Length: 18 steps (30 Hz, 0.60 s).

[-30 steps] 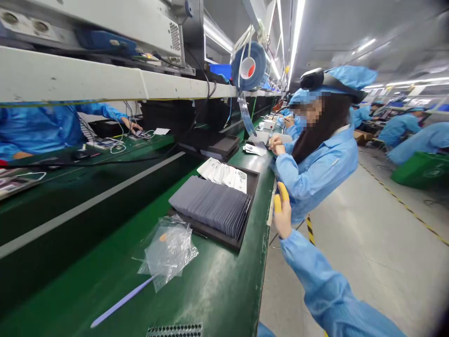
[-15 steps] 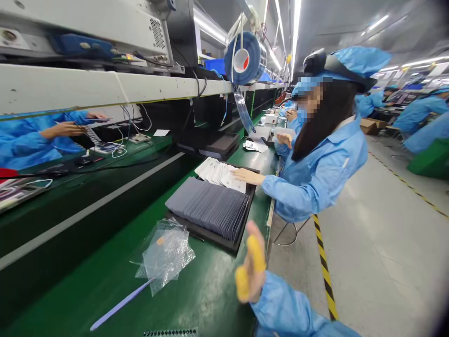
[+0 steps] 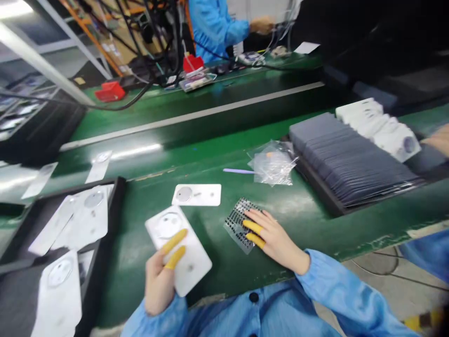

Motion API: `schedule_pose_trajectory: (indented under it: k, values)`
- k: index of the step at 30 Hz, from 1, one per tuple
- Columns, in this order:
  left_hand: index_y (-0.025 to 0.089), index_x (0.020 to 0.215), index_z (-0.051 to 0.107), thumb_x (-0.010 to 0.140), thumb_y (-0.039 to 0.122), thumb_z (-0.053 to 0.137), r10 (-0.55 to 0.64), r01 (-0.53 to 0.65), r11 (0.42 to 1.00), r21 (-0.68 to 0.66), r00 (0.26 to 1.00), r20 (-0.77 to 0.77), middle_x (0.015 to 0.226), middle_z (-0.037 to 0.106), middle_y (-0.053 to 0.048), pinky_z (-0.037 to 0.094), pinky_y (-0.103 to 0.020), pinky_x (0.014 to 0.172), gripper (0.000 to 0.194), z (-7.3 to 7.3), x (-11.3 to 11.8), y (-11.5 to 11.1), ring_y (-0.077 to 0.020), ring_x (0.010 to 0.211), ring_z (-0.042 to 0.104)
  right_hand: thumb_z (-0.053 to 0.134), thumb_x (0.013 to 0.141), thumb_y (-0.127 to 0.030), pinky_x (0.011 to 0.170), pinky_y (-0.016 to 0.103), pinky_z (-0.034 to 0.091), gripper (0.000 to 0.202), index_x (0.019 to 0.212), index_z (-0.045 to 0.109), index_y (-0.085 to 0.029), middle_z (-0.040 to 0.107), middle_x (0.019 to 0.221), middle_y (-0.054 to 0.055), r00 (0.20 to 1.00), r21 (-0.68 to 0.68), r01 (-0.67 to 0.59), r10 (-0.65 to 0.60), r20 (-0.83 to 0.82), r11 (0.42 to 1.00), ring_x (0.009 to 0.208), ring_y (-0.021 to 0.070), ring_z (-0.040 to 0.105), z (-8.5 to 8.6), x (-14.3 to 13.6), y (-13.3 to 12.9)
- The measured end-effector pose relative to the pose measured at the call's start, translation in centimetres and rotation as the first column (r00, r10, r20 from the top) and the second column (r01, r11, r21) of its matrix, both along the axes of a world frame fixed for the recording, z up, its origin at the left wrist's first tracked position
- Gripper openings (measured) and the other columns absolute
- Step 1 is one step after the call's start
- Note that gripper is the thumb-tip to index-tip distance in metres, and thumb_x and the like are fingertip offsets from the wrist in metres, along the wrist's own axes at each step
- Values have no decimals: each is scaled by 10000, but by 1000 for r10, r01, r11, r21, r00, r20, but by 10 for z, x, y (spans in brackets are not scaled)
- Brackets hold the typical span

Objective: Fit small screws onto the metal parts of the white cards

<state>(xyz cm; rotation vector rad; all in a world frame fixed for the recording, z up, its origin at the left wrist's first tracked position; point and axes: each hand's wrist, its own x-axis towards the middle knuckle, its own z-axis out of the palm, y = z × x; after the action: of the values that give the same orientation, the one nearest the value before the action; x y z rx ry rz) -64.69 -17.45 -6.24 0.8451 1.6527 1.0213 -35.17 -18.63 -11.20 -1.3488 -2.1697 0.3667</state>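
Observation:
My left hand [image 3: 162, 271], with yellow finger cots on two fingers, holds a white rectangular card [image 3: 179, 248] with a round outline on it, resting on the green bench. My right hand [image 3: 271, 238], also with yellow cots, lies flat with its fingertips on a small sheet of dark dots [image 3: 238, 222]. A second white card [image 3: 197, 194] lies on the bench just beyond both hands.
A black tray [image 3: 105, 243] of white cards sits at the left. A crumpled clear bag [image 3: 272, 163] and a purple stick [image 3: 240, 171] lie to the right, before a black tray of grey sheets [image 3: 351, 157] and white cards [image 3: 382, 126]. A co-worker's hand [image 3: 262, 23] works across the belt.
The view has swung from looking along the line to looking down at the bench. My right hand came down from the air onto the dotted sheet; my left hand with the card is now in view.

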Motion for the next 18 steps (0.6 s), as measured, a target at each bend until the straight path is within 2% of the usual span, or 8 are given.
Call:
schedule_pose_trajectory:
  k: [2, 5, 8, 10, 12, 14, 16, 18]
  values:
    - [95, 1037, 733, 603, 515, 783, -109, 109, 992, -60, 994, 19, 1082, 718, -161, 537, -446, 866, 606, -8, 23, -8, -386, 1045, 637, 522, 924, -239, 1031, 500, 465, 311, 1232, 556, -217, 586, 1307, 105, 997, 49, 18, -14, -81, 999, 1245, 242, 529, 0, 3, 3]
    - [72, 992, 745, 632, 538, 750, -256, 254, 964, -77, 966, -23, 1082, 715, -178, 465, -478, 982, 588, -8, 51, -10, -378, 1083, 623, 544, 909, -200, 1014, 466, 495, 329, 1238, 547, -218, 621, 1247, 105, 991, 76, 27, -17, -136, 997, 1207, 228, 556, 1, 1, 5]
    - [72, 1045, 725, 636, 473, 773, -339, 338, 941, -27, 941, -26, 1079, 718, -169, 489, -451, 962, 575, -2, 65, -6, -345, 1035, 652, 559, 890, -144, 1008, 465, 500, 388, 1269, 522, -222, 616, 1238, 110, 978, 110, 55, -31, -206, 992, 1208, 227, 546, 7, -7, 4]
    - [85, 1043, 728, 644, 444, 777, -387, 387, 922, 4, 921, 44, 1048, 732, -152, 531, -407, 895, 539, -1, 71, -5, -316, 968, 678, 566, 879, -117, 1019, 472, 489, 450, 1308, 489, -231, 593, 1268, 111, 970, 118, 12, 17, -241, 993, 1224, 230, 529, 15, -13, 1]
    - [90, 961, 755, 668, 446, 760, -391, 392, 920, 19, 911, 133, 985, 748, -139, 552, -361, 829, 460, -2, 76, -6, -288, 899, 692, 573, 873, -114, 1035, 485, 471, 498, 1343, 457, -230, 562, 1308, 117, 968, 102, -68, 91, -236, 992, 1249, 241, 504, 23, -18, -1]
    - [91, 870, 771, 693, 451, 743, -351, 355, 935, 11, 916, 195, 919, 759, -128, 554, -320, 765, 402, -4, 79, -9, -256, 835, 694, 594, 858, -112, 1029, 485, 472, 508, 1337, 465, -222, 563, 1298, 123, 968, 99, -81, 102, -231, 992, 1241, 250, 506, 29, -22, -2]
    - [103, 811, 775, 703, 440, 745, -334, 344, 939, 2, 911, 243, 856, 761, -105, 541, -276, 692, 354, -7, 80, -11, -213, 759, 681, 619, 837, -98, 999, 462, 491, 470, 1280, 517, -217, 607, 1203, 112, 966, 127, -54, 84, -245, 990, 1161, 238, 554, 33, -25, -4]
    - [115, 762, 772, 692, 417, 768, -342, 362, 932, -9, 887, 311, 785, 753, -76, 512, -233, 620, 310, -10, 80, -12, -163, 677, 652, 618, 834, -87, 939, 417, 523, 411, 1220, 555, -212, 634, 1099, 91, 958, 138, -91, 124, -257, 986, 1050, 209, 596, 34, -29, -4]
